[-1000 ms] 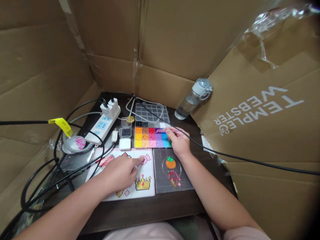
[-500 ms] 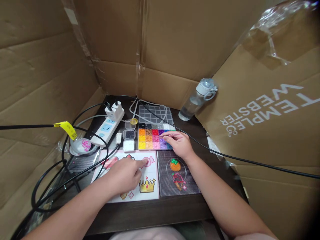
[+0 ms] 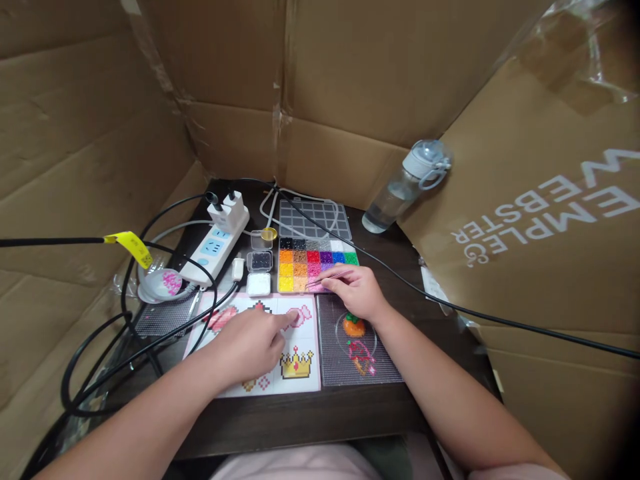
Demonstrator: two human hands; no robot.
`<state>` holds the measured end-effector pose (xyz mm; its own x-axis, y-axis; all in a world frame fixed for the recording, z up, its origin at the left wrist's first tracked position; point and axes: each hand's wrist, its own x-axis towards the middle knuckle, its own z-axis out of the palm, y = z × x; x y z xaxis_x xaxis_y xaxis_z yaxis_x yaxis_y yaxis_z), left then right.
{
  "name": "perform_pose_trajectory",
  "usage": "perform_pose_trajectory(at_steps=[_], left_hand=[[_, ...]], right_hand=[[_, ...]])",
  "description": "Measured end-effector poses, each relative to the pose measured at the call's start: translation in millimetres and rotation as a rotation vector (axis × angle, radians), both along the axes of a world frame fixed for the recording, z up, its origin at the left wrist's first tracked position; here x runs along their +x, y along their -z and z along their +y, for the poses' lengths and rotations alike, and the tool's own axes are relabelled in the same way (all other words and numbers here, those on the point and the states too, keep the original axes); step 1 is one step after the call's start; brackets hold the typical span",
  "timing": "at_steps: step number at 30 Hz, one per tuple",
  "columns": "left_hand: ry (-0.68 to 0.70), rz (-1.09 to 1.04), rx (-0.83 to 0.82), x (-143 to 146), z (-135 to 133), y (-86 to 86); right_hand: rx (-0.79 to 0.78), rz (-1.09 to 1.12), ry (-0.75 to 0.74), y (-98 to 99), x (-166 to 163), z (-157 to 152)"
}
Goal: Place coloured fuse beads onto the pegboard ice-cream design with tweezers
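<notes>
My left hand [image 3: 250,343] rests on the white pattern sheet [image 3: 300,380], index finger stretched out and touching the pink candy picture [image 3: 301,315]; the other fingers are curled and hold nothing. My right hand [image 3: 355,291] pinches thin metal tweezers [image 3: 325,278], whose tips point left over the pink and purple cells of the bead tray [image 3: 300,263]. Just below that hand lies the clear pegboard [image 3: 333,357] with an orange bead fruit [image 3: 354,326] and a red-pink bead figure [image 3: 363,355].
A white power strip [image 3: 215,243], several black cables [image 3: 100,333], small bead boxes [image 3: 261,261] and a roll of tape [image 3: 160,285] lie to the left. A water bottle [image 3: 400,190] stands at the back right. Cardboard walls [image 3: 350,80] enclose the dark table [image 3: 300,417].
My right hand has drawn back toward me from the blue cells at the tray's right to its near edge, tweezers now over the pink cells. My left hand stays pointing at the candy picture.
</notes>
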<state>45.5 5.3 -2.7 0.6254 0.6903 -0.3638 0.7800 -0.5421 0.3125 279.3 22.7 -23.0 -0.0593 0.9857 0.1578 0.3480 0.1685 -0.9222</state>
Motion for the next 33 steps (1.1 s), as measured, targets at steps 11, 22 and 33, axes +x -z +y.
perform_pose_trajectory(at_steps=[11, 22, 33], left_hand=[[-0.002, 0.008, -0.009, 0, 0, 0.4], [0.012, 0.018, 0.003, 1, 0, -0.1], [0.017, 0.027, 0.010, 0, -1, 2.8]], right_hand=[[0.001, -0.007, 0.031, 4.7, -3, 2], [-0.009, 0.057, 0.065, 4.8, -1, 2], [-0.023, 0.022, 0.022, 3.8, -10, 3]])
